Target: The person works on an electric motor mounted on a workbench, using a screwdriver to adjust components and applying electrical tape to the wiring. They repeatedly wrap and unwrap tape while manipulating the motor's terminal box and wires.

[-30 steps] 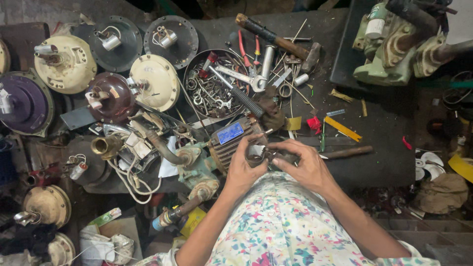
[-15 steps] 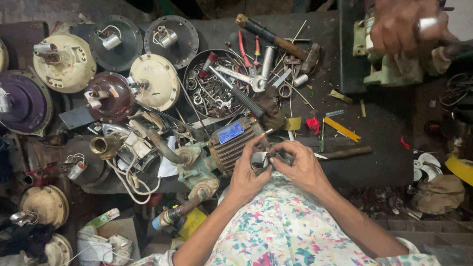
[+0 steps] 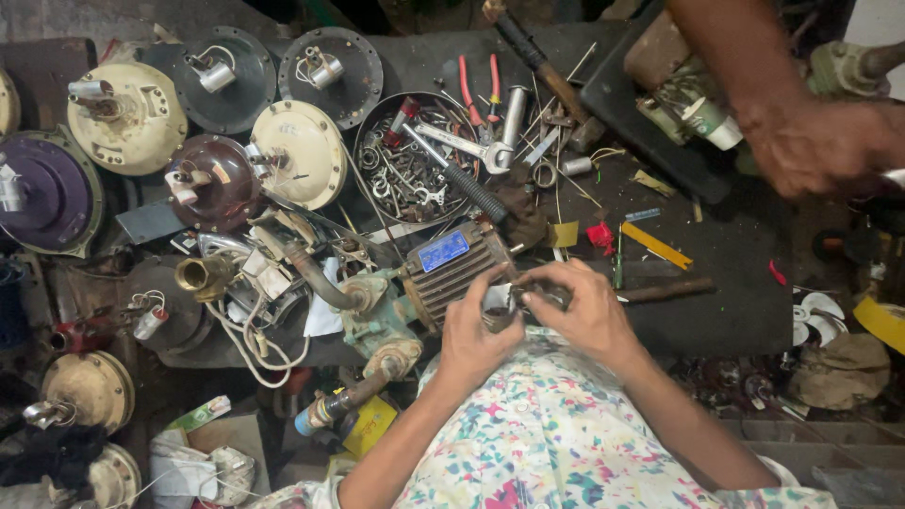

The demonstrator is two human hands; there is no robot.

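My left hand (image 3: 479, 332) and my right hand (image 3: 586, 309) meet at the middle of the workbench, fingers pinched together on a small grey metal part (image 3: 506, 303). The part is mostly hidden by my fingers. Just left of my hands lies a small ribbed electric motor with a blue plate (image 3: 451, 269), joined to a greenish pump body (image 3: 374, 320). My sleeves are a white shirt with coloured speckles.
A round tray (image 3: 372, 132) of spanners, nuts and rings sits beyond the motor. Several round fan motor housings (image 3: 294, 151) lie at the left. Red-handled pliers (image 3: 476, 80), a hammer (image 3: 539, 61) and a yellow strip (image 3: 655, 245) lie on the dark bench. Another person's hand (image 3: 815, 141) reaches in at the upper right.
The other person's arm came in at the upper right and has moved lower and rightwards. My two hands stayed together on the small part, with the fingers shifting slightly.
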